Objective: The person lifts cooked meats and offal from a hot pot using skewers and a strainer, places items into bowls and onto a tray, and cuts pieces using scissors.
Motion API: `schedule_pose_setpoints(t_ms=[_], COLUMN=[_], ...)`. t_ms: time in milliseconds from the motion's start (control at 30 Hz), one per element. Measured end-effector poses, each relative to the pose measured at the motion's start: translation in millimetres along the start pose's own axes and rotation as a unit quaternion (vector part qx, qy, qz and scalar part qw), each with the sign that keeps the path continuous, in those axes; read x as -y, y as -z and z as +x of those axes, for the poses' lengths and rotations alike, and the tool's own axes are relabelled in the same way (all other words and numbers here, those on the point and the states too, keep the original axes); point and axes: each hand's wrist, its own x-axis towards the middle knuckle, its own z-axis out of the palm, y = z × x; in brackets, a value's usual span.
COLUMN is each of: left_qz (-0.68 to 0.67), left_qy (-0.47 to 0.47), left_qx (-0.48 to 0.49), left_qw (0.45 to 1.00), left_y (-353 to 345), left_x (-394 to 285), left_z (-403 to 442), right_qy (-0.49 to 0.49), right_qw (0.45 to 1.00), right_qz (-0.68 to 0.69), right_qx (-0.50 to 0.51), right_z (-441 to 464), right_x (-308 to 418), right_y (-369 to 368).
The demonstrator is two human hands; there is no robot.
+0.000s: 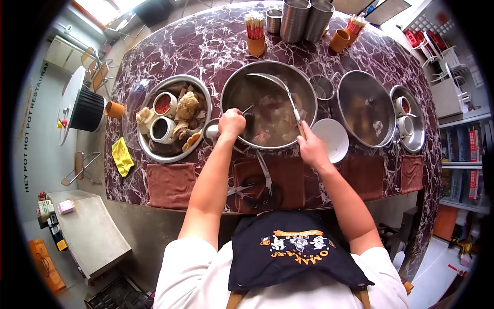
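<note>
A large steel pot [225, 87] of cloudy broth with pieces of meat stands in front of me. My right hand [314, 148] is closed round the wooden handle of a long metal ladle [289, 92], whose curved end reaches over the pot's far side. At the pot's near left rim, my left hand [232, 122] makes a fist. Something thin and dark extends from it into the pot, but its kind is unclear. A round metal scoop or cup [211, 133] lies just beside that hand. Near my right hand sits a white bowl [331, 139].
A steel basin [207, 95] at left holds cooked meat and sauce cups. At right are another steel pot [346, 129] and a basin [419, 139]. Scissors [265, 175] lie on brown towels [171, 185] along the near edge. Steel canisters [295, 20] and a chopstick holder [256, 45] stand behind.
</note>
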Motion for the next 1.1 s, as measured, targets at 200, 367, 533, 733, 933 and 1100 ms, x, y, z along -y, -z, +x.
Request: schedule_pose_setpoints(t_ms=[200, 367, 533, 733, 933, 1100], left_qz=[-0.176, -0.238, -0.295, -0.393, -0.338, -0.387], left_qy=[-0.004, -0.055, -0.087, 0.031, 0.027, 0.045], left_qx=[-0.056, -0.111, -0.151, -0.087, -0.118, -0.115], left_qw=[0.983, 0.963, 0.939, 0.915, 0.933, 0.914], left_y=[-25, 11, 36, 15, -1, 4], left_x=[-37, -57, -9, 21, 39, 65], left_z=[1, -5, -31, -100, -134, -137], right_qy=[-0.25, -0.276, -0.222, -0.22, -0.228, -0.153], right_qw=[0.819, 0.714, 0.695, 0.64, 0.526, 0.414], right_qz=[0.501, 0.628, 0.667, 0.716, 0.797, 0.878], right_qx=[0.125, 0.142, 0.15, 0.17, 0.192, 0.185], right_z=[-15, -27, -44, -58, -64, -76], right_x=[2, -15, -18, -24, -39, -59], right_y=[29, 49, 68, 67, 70, 123])
